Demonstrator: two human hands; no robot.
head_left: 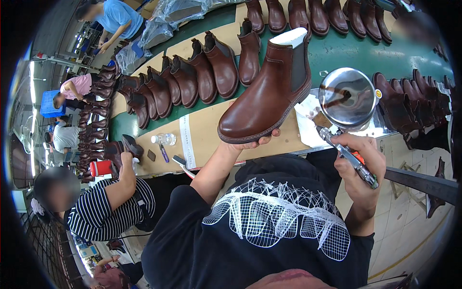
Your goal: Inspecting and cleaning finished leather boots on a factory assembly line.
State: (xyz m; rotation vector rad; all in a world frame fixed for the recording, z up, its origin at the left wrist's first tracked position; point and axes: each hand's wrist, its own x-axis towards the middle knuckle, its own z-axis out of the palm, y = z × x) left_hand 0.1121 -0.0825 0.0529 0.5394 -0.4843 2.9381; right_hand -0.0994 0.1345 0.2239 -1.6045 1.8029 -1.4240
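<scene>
A brown leather ankle boot (262,98) with a dark elastic side panel and white stuffing at its top is held up in front of me. My left hand (252,142) grips it from beneath, fingers wrapped under the sole, toe pointing lower left. To the right, my right hand (361,166) is closed around a metal spray gun (347,156) with a round, shiny cup (349,98) on it. The gun's nozzle end lies to the right of the boot, apart from it. A white sheet with a brown stain (313,120) lies on the table behind the gun.
Rows of brown boots (185,79) stand across the green table (332,58) and its cardboard. A clear bottle (164,139), a purple marker (164,154) and a brush (180,160) lie nearer. At left, a co-worker in a striped shirt (103,204) handles a boot. More boots (406,103) stand right.
</scene>
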